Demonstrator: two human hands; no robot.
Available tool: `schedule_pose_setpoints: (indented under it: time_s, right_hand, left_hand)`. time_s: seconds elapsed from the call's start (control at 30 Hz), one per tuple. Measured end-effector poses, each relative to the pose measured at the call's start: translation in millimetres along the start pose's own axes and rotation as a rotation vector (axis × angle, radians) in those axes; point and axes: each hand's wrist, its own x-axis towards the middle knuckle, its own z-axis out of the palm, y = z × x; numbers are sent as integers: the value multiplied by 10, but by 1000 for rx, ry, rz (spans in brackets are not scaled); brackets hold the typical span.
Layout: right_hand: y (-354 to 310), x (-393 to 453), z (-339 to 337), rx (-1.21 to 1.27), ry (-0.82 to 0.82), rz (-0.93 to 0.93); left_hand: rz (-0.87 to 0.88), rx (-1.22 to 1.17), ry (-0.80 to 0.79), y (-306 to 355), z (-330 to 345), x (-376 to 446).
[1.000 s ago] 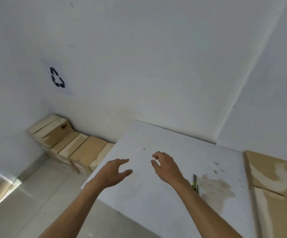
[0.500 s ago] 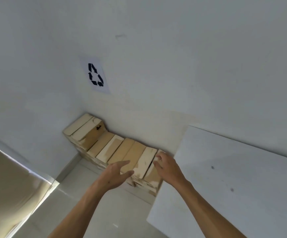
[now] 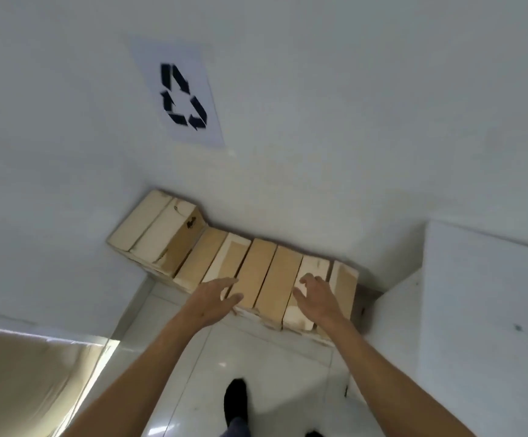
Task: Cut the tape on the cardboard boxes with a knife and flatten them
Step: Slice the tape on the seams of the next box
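two hands, left hand (image 3: 212, 302) and right hand (image 3: 317, 301), reach with fingers apart, holding nothing, over a row of about eight cardboard boxes (image 3: 258, 275) on the floor.

sign: you have a black recycling symbol of three chasing arrows on a white paper sheet (image 3: 179, 93) stuck to the wall (image 3: 319, 105) | box mark: a small dark print on the end face of one cardboard box (image 3: 174, 238), too blurred for you to read | other text: none legible
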Motion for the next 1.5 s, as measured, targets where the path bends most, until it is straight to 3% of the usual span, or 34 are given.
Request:
schedule_pose_setpoints:
  time_s: [0.13,0.3,0.6,0.67,0.83,0.97,1.1,1.27,1.37,1.5]
  right_hand:
    - [338,436,356,37,-7,249]
    - [987,922,718,96,28,433]
    - [2606,1897,1519,231,102,663]
    - [2931,2058,1676,301,103,719]
    - [3480,2224,1949,620,89,750]
    - [3537,2139,1974,727,113,681]
    - [3522,2059,1829,784,86,722]
    - [3455,1894,1664,817,66,846]
    - [3208,1679,1474,837,168,866]
    - [2664,1249,1049,951,383,748]
  left_hand:
    - [14,-23,-144,-298,260,776]
    - [37,-62,-275,-369,881,1736]
    - [-1,-105,-303,-470,2747,3323]
    - [-39,-55,-276,-496,3131,3537]
    - [-96,188,-28,-327,3642,3650]
    - [-78,294,10,-237,3818,3629]
    - [-184,49,11,-201,3793,3726]
    - [-130,-268,-77,-68,3681,3567]
    - [-105,-408,-88,-17,3504,3414]
    - [-102,-478,-68,93,3004,3105]
